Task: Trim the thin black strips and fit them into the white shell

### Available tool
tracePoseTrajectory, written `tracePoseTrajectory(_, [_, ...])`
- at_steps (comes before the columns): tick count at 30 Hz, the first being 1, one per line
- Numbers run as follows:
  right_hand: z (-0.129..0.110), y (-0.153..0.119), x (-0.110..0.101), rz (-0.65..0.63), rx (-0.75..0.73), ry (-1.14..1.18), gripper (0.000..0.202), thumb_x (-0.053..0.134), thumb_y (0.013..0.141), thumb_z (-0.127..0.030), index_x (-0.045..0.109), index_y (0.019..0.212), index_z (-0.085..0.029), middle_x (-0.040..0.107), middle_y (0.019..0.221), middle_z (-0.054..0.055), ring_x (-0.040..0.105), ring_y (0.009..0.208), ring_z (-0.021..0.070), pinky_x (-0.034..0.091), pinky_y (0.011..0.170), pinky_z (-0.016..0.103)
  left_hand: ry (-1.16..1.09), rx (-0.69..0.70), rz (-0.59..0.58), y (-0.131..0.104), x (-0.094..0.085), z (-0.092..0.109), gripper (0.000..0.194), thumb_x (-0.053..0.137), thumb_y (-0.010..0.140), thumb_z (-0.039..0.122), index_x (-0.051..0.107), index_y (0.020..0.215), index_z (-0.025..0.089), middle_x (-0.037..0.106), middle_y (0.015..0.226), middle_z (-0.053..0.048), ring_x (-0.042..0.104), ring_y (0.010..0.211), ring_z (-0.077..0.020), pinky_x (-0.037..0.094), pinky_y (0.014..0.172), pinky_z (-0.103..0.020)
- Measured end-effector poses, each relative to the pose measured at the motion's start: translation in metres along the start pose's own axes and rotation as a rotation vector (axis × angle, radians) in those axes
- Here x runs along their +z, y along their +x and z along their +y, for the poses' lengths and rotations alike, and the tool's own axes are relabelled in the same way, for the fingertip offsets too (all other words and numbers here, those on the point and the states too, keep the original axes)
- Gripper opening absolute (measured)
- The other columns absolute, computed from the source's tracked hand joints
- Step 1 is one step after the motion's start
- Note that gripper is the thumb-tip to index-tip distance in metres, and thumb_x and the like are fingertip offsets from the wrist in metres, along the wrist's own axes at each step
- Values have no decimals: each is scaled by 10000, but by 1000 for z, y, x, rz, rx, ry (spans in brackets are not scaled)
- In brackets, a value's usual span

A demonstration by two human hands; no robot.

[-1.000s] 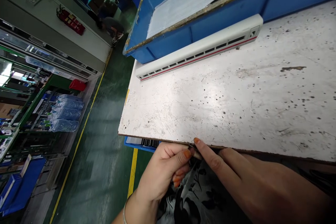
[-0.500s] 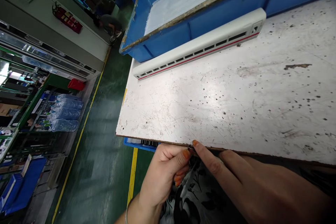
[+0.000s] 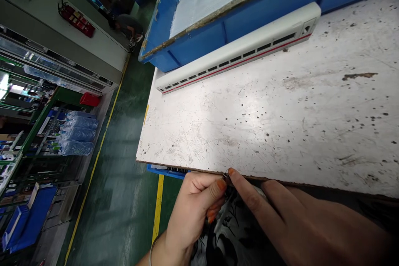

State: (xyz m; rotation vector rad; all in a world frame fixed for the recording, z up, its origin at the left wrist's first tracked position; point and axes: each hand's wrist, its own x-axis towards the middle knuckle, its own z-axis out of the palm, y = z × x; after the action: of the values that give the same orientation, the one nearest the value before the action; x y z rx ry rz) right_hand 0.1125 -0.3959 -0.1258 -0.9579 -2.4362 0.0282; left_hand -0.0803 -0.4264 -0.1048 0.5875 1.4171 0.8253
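My left hand (image 3: 195,208) is closed at the front edge of the white table (image 3: 199,133), thumb pressed against the curled fingers; a small dark thing at its fingertips is too small to name. Just right of it, my right hand (image 3: 289,216) has its index finger stretched to the table edge, beside the left fingertips. Its other fingers are bent and partly hidden below the edge, so whether they hold anything cannot be seen. A white model train car (image 3: 240,54) with dark windows and a red stripe lies farther back on the table, away from both hands.
A blue bin (image 3: 199,41) with white sheets (image 3: 215,0) stands behind the train car. Below the table's front edge a smaller blue tray (image 3: 170,171) shows. Patterned cloth (image 3: 230,232) lies under my hands. At the far left are shelves, wrapped bottles (image 3: 77,135) and a crouching person (image 3: 129,27).
The view has shifted slightly, so the bin and train car appear a little higher. My hands keep nearly the same pose at the table edge.
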Motion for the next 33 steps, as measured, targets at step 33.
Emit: tracePoseTrajectory(33, [0,0,2,34,-6,-8,637,576,862,-287,552,1471,-107,618,792,-11,536,553,126,339,468,302,-58,-3,-28,1,1,4,598,763,859,517,414,505,185,327,464,65,241,418,-41,132,416,-239])
